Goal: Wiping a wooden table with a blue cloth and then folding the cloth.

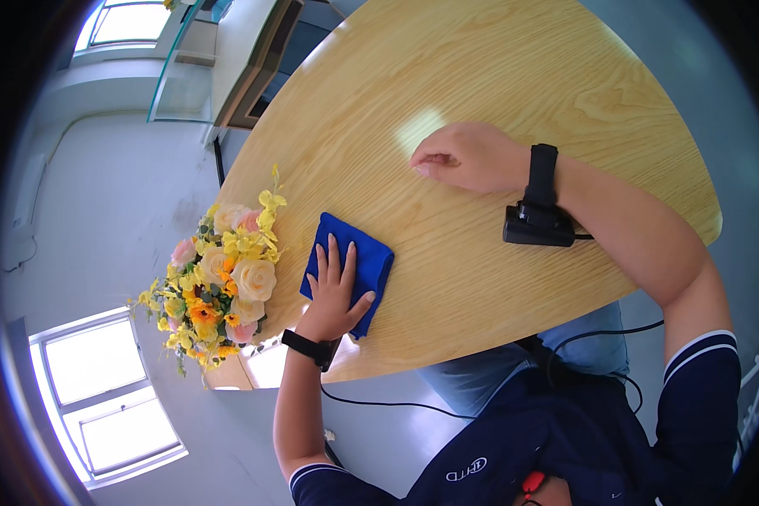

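Observation:
My left hand (336, 285) lies flat, fingers spread, on a folded blue cloth (374, 257) near the edge of a light wooden table (481, 76). A black band sits on that wrist. My right hand (464, 156) rests on the tabletop farther in, fingers curled loosely into a fist with nothing in it. A black strap with a small black box is on the right wrist. A bouquet of yellow, cream, pink and orange flowers (223, 282) stands just left of the cloth, close to my left hand.
The table has a curved edge (708, 228) on the right. A black cable (379, 403) runs from my left wrist across my lap. Windows (101, 396) and grey floor lie to the left, with furniture (253, 59) beyond the table.

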The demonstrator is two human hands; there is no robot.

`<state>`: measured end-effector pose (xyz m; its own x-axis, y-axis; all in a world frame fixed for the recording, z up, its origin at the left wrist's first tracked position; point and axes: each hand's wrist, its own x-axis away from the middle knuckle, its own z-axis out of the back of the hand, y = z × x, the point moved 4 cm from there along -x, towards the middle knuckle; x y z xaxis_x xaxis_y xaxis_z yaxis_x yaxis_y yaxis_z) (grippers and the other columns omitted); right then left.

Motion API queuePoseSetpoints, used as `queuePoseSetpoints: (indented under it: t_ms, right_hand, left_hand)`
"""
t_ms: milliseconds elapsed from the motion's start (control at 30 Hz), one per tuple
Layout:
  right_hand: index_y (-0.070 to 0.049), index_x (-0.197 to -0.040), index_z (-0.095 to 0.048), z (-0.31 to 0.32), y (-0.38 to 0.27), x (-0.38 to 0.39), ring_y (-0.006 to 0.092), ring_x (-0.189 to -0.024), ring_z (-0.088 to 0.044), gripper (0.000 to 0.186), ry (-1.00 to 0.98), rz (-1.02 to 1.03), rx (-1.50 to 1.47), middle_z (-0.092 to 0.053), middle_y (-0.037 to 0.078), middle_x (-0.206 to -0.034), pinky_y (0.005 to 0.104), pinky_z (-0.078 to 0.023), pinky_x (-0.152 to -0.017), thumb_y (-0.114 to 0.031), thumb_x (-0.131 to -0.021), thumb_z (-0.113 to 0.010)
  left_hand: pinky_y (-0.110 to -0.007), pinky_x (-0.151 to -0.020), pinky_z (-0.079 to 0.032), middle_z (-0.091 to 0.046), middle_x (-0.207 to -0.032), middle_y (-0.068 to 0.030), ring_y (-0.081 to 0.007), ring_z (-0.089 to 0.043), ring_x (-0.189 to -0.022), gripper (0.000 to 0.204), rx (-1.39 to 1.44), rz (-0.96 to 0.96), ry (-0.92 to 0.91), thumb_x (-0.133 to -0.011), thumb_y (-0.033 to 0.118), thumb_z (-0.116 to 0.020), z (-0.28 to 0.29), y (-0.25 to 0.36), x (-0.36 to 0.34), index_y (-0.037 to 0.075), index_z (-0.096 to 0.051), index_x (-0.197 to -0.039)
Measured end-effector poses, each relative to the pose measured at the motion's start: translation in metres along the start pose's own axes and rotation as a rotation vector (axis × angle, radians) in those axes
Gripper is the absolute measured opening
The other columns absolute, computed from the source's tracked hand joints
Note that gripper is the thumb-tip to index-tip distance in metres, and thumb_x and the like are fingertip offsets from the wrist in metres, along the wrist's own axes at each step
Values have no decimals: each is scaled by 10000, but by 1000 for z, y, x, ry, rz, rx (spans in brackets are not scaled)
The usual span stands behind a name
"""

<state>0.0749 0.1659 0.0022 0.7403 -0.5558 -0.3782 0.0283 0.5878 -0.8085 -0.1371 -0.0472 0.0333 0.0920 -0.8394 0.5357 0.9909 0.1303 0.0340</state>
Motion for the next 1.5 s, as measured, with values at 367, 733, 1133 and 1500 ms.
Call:
queuePoseSetpoints:
  t_ms: [367, 733, 1133, 1500]
  right_hand:
    - [-78, -826, -616, 1, 0, 1, 252, -675, -586, 175, -8, -21, 3, -601, 55, -701, 364, -445, -603, -247, -844, -575]
    - [-83, -873, -639, -3, 3, -1, 256, -677, -586, 172, -11, -6, -14, -604, 60, -708, 365, -448, -608, -240, -845, -573]
    - [-54, -930, -650, -2, 0, -1, 244, -680, -588, 220, -36, -23, -71, -628, 89, -749, 343, -449, -610, -251, -876, -570]
    - [-44, -1051, -639, 0, -5, -2, 121, -715, -528, 211, -140, -121, -39, -649, 35, -853, 262, -440, -665, -166, -888, -588]
  left_hand:
    - [-694, -1017, -101, 46, -1509, -270, -506, 47, -1371, 834, -75, -61, -14, -838, 440, -589, -18, 30, 34, 76, -176, -1465]
    - [-717, -985, -154, -16, -1502, -286, -510, 4, -1370, 795, -106, -113, 3, -841, 499, -568, -32, 50, 58, 81, -260, -1443]
    - [-724, -967, -188, -57, -1502, -276, -510, -43, -1366, 769, -111, -112, 33, -852, 527, -527, -33, 49, 58, 89, -279, -1433]
    - [-725, -970, -181, -65, -1508, -258, -502, -62, -1367, 764, -111, -108, 76, -856, 545, -506, -34, 48, 58, 125, -262, -1447]
